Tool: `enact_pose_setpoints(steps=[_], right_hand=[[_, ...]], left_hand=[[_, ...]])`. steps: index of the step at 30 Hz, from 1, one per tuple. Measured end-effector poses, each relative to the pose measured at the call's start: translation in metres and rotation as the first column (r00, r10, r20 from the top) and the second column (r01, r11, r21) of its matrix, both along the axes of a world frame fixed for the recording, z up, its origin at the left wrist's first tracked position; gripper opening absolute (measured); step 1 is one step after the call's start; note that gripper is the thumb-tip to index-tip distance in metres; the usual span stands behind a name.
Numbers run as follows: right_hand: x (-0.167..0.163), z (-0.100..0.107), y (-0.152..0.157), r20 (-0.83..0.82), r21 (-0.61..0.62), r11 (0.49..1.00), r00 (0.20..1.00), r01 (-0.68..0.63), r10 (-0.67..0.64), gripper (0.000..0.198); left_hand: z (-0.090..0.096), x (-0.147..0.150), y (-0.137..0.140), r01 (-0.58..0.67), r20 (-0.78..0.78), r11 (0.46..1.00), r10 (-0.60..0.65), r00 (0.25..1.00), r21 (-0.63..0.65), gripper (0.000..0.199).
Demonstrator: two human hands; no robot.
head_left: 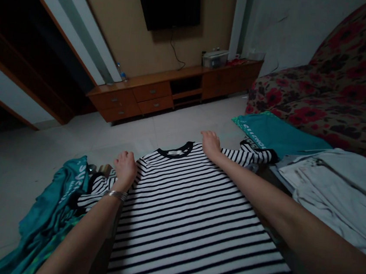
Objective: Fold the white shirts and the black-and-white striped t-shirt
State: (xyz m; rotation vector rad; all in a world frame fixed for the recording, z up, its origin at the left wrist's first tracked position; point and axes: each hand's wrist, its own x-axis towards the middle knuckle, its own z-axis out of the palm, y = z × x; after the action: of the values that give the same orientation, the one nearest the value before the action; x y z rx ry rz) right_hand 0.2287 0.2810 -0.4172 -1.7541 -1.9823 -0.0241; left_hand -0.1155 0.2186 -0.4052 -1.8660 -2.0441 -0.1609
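Observation:
A black-and-white striped T-shirt [190, 216] lies spread out in front of me, its black neckline [175, 151] facing away and its hem toward me. My left hand [125, 168], with bangles at the wrist, is closed on the shirt at the left shoulder. At the other shoulder, beside the neckline, my right hand [210, 144] is closed on the cloth; its fingertips are partly hidden. Both sleeves stick out beyond my hands, the left one resting against a crumpled teal garment [55, 202] with white lettering.
At the right lie a folded teal garment [278, 131] and a pile of pale clothes [337, 192], close to a floral-covered sofa [344, 93]. A low wooden cabinet [154, 95] stands along the far wall under a television [171, 3]. A plastic box [215, 58] sits on the cabinet.

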Motion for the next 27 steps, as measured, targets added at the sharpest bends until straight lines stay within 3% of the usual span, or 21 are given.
enact_pose_setpoints(steps=[2,4,6,11,19,24,27], right_hand=[[-0.008,0.0,-0.033,0.027,0.03,0.994,0.994,-0.104,0.104,0.04],[-0.019,-0.009,-0.064,0.069,0.04,0.974,0.973,-0.223,0.22,0.036],[-0.026,-0.023,-0.085,0.109,0.022,0.956,0.951,-0.293,0.289,0.037],[-0.003,-0.053,-0.098,0.132,-0.028,0.959,0.95,-0.283,0.284,0.041],[0.076,-0.069,-0.1,0.166,0.016,0.992,0.979,-0.125,0.12,0.043],[0.087,-0.073,-0.101,0.157,-0.014,0.996,0.984,-0.084,0.085,0.042],[0.086,-0.063,-0.099,0.155,-0.047,0.994,0.982,-0.101,0.107,0.042]], left_hand=[[0.002,0.023,-0.015,0.182,-0.028,0.983,-0.181,0.983,0.002,0.044],[-0.005,0.047,-0.032,0.35,-0.018,0.933,-0.353,0.935,-0.083,0.045],[-0.02,0.062,-0.048,0.419,0.028,0.891,-0.421,0.907,-0.174,0.047],[-0.046,0.055,-0.07,0.265,0.084,0.942,-0.253,0.964,-0.204,0.055],[-0.045,0.03,-0.095,0.092,0.087,0.988,-0.081,0.993,-0.124,0.056],[-0.042,0.032,-0.106,0.036,0.132,0.996,-0.026,0.991,-0.078,0.057],[-0.031,0.043,-0.116,0.089,0.13,0.995,-0.082,0.988,-0.053,0.054]])
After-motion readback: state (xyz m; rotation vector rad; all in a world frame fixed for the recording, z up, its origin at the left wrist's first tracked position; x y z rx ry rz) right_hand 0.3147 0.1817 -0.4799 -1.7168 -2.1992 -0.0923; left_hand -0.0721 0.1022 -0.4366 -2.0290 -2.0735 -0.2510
